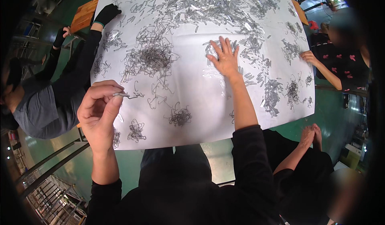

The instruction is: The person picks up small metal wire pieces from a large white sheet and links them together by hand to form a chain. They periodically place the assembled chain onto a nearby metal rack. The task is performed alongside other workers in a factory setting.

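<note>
My left hand (100, 110) is raised over the near left part of a white sheet (188, 80), thumb and fingers pinching a small grey metal piece (121, 94). Its exact shape is too small to make out. Farther right, my right hand (225, 60) lies with its fingers spread on or just above the sheet, among loose, short, narrow metal pieces (249, 56). Between the hands is a dense tangle of bent wire hooks (154, 58). Smaller clumps of wire hooks (180, 116) lie near the front edge.
A large heap of shiny metal pieces (216, 2) covers the far part. At the left, a co-worker's black-gloved hand (107, 15) reaches over the sheet. Another person's hand (309, 57) touches the right edge. A third person's hands (311, 136) are beside the near right corner.
</note>
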Action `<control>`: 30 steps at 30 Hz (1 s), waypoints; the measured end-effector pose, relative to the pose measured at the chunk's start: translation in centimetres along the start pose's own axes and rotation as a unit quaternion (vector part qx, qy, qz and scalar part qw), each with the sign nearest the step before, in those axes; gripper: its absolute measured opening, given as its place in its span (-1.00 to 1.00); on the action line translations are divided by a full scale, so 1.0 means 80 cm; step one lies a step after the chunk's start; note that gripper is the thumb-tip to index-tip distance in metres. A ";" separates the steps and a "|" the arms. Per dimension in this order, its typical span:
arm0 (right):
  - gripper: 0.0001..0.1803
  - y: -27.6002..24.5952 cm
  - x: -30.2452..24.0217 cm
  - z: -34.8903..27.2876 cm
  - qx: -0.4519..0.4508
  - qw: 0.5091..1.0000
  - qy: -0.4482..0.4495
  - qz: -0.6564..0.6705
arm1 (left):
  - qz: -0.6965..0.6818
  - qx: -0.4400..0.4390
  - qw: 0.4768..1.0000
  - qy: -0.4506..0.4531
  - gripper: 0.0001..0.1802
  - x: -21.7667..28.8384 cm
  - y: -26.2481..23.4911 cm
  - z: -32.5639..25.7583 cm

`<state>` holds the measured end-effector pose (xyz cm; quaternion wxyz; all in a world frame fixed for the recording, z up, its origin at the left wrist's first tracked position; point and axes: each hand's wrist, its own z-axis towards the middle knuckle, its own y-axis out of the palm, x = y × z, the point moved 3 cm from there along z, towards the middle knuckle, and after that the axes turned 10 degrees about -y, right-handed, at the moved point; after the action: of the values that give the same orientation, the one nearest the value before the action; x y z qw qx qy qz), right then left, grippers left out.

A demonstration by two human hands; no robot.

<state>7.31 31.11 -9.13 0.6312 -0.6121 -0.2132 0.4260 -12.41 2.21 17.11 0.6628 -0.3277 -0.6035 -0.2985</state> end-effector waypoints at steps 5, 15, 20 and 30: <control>-0.35 0.000 -0.077 -0.053 -0.026 0.993 -0.110 0.011 | 0.006 0.012 1.000 0.001 -0.84 -0.007 -0.007 -0.009; -0.27 -0.015 -0.107 -0.138 -0.047 0.998 -0.005 0.033 | -0.010 -0.039 0.999 0.035 -0.80 -0.006 -0.032 -0.063; -0.36 -0.029 -0.164 -0.144 0.012 0.999 0.000 0.049 | -0.033 -0.089 0.995 -0.005 -0.81 -0.002 -0.047 -0.104; -0.84 0.012 -0.284 -0.090 -0.135 0.989 0.051 0.027 | 0.018 -0.199 0.979 -0.052 -0.86 -0.040 -0.067 -0.199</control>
<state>0.31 8.58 -5.49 0.5410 -0.7183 -0.2202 0.3780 -7.33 -13.66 13.42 0.5575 -0.4787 -0.5598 -0.3830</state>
